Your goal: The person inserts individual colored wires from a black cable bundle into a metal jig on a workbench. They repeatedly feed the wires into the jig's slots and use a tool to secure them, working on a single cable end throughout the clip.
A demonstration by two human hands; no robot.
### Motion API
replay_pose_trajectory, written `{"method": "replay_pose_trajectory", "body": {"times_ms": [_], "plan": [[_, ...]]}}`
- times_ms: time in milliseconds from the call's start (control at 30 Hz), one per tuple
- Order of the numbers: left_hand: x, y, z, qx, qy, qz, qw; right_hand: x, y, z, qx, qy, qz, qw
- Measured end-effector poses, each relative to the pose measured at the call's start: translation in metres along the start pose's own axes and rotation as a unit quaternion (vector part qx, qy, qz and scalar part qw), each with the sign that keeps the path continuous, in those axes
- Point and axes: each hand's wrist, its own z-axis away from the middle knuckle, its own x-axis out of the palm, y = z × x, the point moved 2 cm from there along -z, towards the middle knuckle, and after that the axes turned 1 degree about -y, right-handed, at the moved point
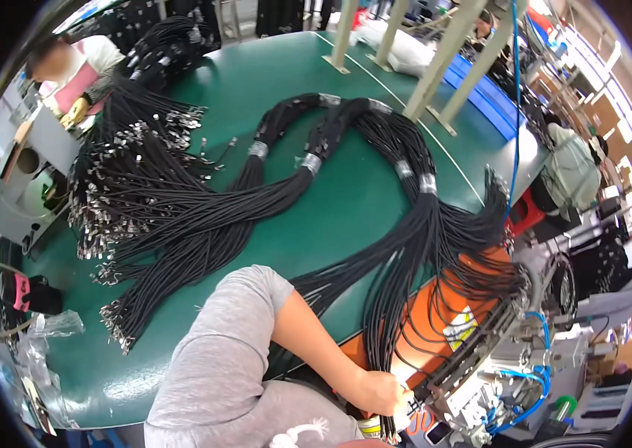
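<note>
My left hand [383,393] is closed at the lower right, its bent arm in a grey sleeve. What the fingers grip, if anything, is too small to make out. Black cables [382,328] hang down to the hand, and some ends show below it. They fan out from a thick bundle bound with silvery tape [427,184]. Under and beside them lies an orange surface [424,332], next to a machine [473,381] with metal parts and blue tubes. At the lower edge a sliver of skin may belong to my right arm; my right hand is out of view.
More taped bundles of black cable [234,201] with metal-tipped ends spread over the green table [316,224]. Pale metal posts [443,60] stand at the back beside a blue tray [480,93]. A co-worker [81,71] sits at the far left behind a grey machine [29,179].
</note>
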Motion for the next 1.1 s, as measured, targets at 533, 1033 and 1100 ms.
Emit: {"method": "replay_pose_trajectory", "body": {"times_ms": [533, 1033, 1100], "plan": [[-0.007, -0.002, -0.006, -0.014, 0.02, 0.035, 0.999, -0.003, -0.014, -0.004, 0.003, 0.004, 0.01, 1.0], [-0.018, -0.01, -0.002, 0.003, -0.004, 0.057, 0.998, -0.052, 0.159, -0.013, 0.27, -0.166, 0.092, 0.944], [-0.03, -0.01, -0.009, 0.005, -0.015, 0.035, 0.999, -0.056, 0.196, -0.024, 0.251, -0.139, 0.119, 0.951]]}}
